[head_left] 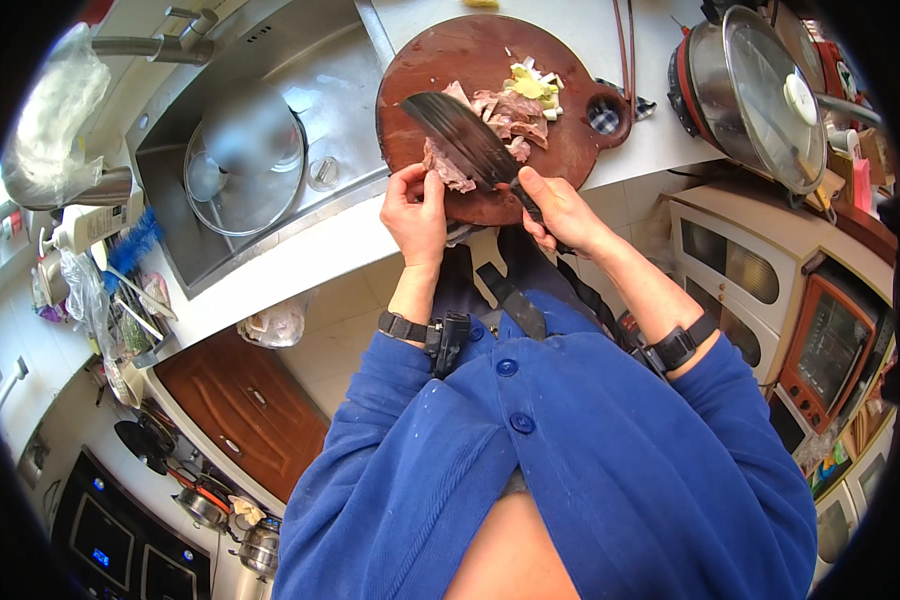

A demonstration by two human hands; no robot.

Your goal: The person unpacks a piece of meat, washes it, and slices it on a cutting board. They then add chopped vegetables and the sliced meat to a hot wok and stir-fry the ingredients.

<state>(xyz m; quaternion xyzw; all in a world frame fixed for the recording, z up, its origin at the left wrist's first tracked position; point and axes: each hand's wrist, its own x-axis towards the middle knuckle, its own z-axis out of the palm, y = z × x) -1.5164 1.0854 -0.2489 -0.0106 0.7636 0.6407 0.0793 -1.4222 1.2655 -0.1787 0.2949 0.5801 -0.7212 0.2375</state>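
A round wooden cutting board (431, 64) lies at the counter's front edge. My right hand (566, 217) is closed around the black handle of a broad dark kitchen knife. The knife's blade (461, 135) slants up and left over the board, hiding some of the meat. My left hand (416, 214), fingers curled, grips the near left end of a strip of pinkish meat (450, 171) beside the blade. Past the blade lies a pile of sliced meat (517, 116). Chopped pale green and white vegetable pieces (536, 86) sit at the pile's far side.
Left of the board, a steel sink (330, 67) holds a glass lid (247, 217) and a drain strainer (322, 173). On the right stands a pan with a glass lid (772, 97). A checked cloth (637, 109) shows beneath the board's handle, near two thin brown sticks (625, 45).
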